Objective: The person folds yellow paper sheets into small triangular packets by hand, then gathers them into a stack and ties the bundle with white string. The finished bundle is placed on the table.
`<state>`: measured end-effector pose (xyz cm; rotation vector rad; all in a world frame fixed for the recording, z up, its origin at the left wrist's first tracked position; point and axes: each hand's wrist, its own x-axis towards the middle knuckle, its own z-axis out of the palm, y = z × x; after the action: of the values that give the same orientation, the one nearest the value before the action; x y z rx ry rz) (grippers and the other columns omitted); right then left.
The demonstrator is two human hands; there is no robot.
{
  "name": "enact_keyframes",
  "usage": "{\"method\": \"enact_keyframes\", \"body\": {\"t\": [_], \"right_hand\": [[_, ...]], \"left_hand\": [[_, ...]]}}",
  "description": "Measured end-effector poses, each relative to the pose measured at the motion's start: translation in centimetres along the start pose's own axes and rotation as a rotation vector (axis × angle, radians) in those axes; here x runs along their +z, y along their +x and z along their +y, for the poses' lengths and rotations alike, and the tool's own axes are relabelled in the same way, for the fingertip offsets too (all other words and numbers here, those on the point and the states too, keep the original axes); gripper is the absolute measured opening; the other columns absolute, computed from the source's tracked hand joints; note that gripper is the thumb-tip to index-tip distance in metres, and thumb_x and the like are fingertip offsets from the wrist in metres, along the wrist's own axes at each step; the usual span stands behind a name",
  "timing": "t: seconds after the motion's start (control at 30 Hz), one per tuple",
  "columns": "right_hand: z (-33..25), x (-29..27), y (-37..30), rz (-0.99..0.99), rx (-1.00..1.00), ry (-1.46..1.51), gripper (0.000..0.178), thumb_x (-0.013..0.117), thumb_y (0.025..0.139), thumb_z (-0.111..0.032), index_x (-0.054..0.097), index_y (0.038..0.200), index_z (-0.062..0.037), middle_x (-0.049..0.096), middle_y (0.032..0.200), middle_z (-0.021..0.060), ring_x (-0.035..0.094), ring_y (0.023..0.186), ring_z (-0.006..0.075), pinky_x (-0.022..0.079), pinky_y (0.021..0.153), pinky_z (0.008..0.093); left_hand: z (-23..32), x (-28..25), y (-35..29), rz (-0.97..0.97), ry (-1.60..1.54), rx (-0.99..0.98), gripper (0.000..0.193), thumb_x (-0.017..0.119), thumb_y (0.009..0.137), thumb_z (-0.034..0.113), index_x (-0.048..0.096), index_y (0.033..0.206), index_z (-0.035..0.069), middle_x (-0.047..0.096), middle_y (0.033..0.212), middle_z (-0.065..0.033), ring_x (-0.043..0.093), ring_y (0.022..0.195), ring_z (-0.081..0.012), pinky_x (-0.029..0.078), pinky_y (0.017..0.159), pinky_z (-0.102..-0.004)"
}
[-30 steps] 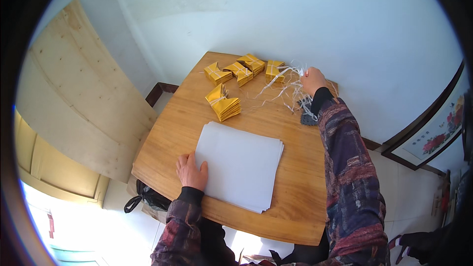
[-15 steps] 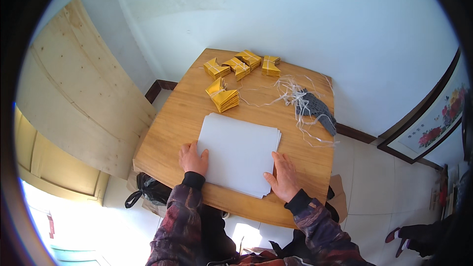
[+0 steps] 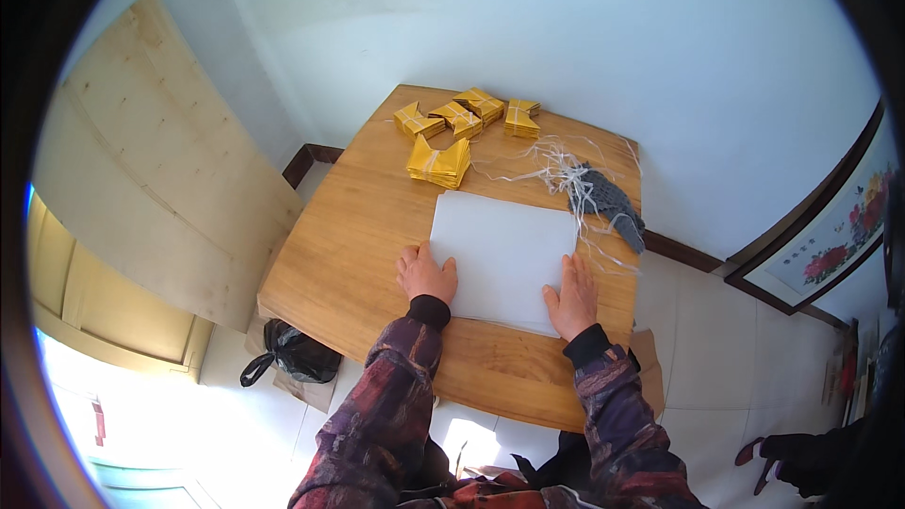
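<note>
A squared stack of white paper sheets lies flat on the wooden table, its right edge close to the white strings. My left hand holds the stack's left edge, thumb over the top sheet and fingers along the outer side. Along the right edge my right hand grips the stack, its thumb on the paper and the fingers stretched along the side. Just beyond the far edge of the paper sits a bundle of folded gold paper, tied with a pale strip.
Several more tied gold bundles lie at the back of the wooden table. Loose white plastic strings spill over a grey knitted item on the right. A plywood board leans at left; a black plastic bag is below.
Both hands have shifted the paper stack to the right and away from me, and straightened it. The nearest gold bundle has turned and sits slightly farther back.
</note>
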<state>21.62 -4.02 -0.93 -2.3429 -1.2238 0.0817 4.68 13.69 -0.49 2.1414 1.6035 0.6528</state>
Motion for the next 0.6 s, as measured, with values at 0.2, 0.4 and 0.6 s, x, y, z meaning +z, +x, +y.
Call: {"method": "enact_keyframes", "body": {"t": [0.2,0.4,0.6], "right_hand": [[-0.4,-1.2,0.0,0.049,-0.007,0.036,0.064,0.062,0.085,-0.023,0.036,0.137,0.0052,0.035,0.143,0.027,0.03,0.134,0.0409,0.024,0.11,0.0481],[-5.1,-12.9,-2.4,0.29,-0.249,0.341,0.045,0.064,0.086,-0.017,0.051,0.125,0.0019,0.054,0.128,0.0212,0.05,0.12,0.036,0.039,0.102,0.0412],[-11.3,-25.9,-8.5,0.675,-0.605,0.714,0.021,0.056,0.091,-0.009,0.057,0.108,0.0023,0.063,0.112,0.015,0.059,0.099,0.0189,0.047,0.088,0.0335]], "left_hand": [[-0.2,-1.0,0.6,-0.082,-0.158,0.011,0.055,0.069,0.077,0.029,0.053,0.125,0.007,0.048,0.128,-0.0151,0.041,0.121,-0.0365,0.036,0.097,-0.0511],[0.5,-11.6,-2.8,0.102,-0.173,0.346,0.068,0.07,0.076,0.02,0.043,0.138,0.008,0.045,0.133,-0.0176,0.041,0.121,-0.0375,0.035,0.1,-0.048],[2.5,-28.2,-9.8,0.712,-0.4,0.781,0.058,0.064,0.09,0.03,0.043,0.135,0.001,0.049,0.134,-0.0144,0.044,0.125,-0.0288,0.037,0.102,-0.0438]]}}
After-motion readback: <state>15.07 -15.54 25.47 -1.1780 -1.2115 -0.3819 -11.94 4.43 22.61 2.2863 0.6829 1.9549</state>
